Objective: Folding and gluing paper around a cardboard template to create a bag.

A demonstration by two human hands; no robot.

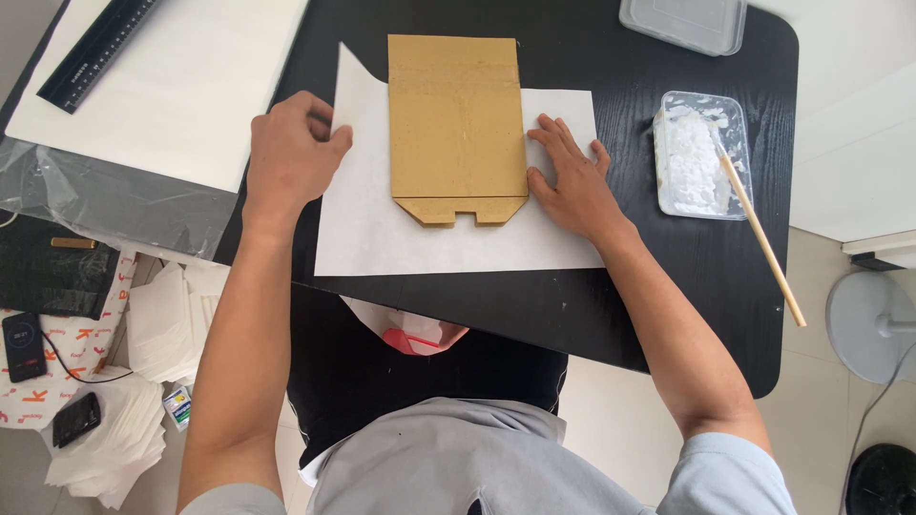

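A brown cardboard template [456,124] with a notched lower edge lies flat on a sheet of white paper [382,234] on the black table [611,305]. My left hand [291,153] rests on the paper's left edge, fingers curled around the folded corner beside the cardboard. My right hand [572,176] lies flat with fingers spread on the paper, its fingertips touching the cardboard's right edge.
A clear tub of white paste [697,157] with a wooden stick [759,224] stands at the right. Another clear tub [682,21] sits at the far edge. A large white sheet [181,86] with a black ruler [95,48] lies left. Paper stacks [157,324] and phones [24,345] lie on the floor.
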